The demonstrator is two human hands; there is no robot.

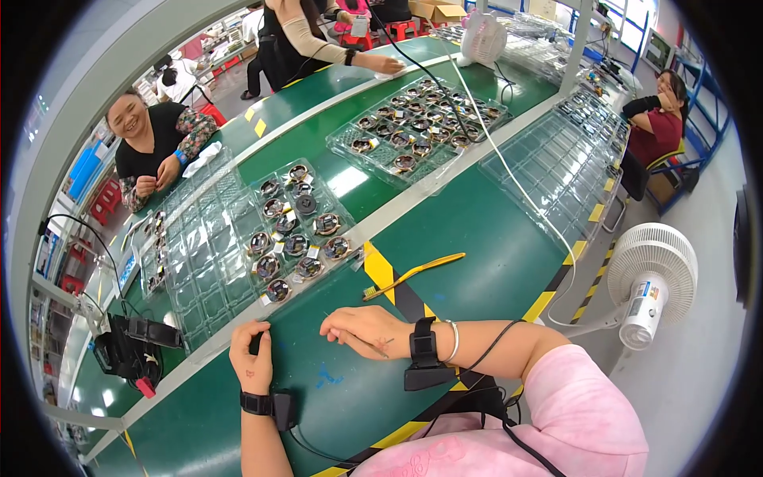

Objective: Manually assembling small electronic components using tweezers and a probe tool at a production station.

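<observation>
My right hand (366,330) is closed around a thin, dark stick-like tool (372,347), which slants under the palm toward the wrist; its exact kind is too small to tell. To its left, my left hand (253,354) hovers over the green bench with fingers curled toward the thumb; whatever they pinch, if anything, is hidden. Just beyond both hands lies a clear plastic tray (318,187) holding several round electronic parts (296,245). A yellow toothbrush (413,274) rests on the bench past my right hand, and small blue scraps (327,377) lie between my forearms.
Empty-celled clear trays (208,262) stand left, more filled trays (425,119) across the conveyor. A white fan (652,278) is at the right, black equipment (131,346) at the left. Co-workers sit or stand around; a white cable (509,159) hangs across the bench.
</observation>
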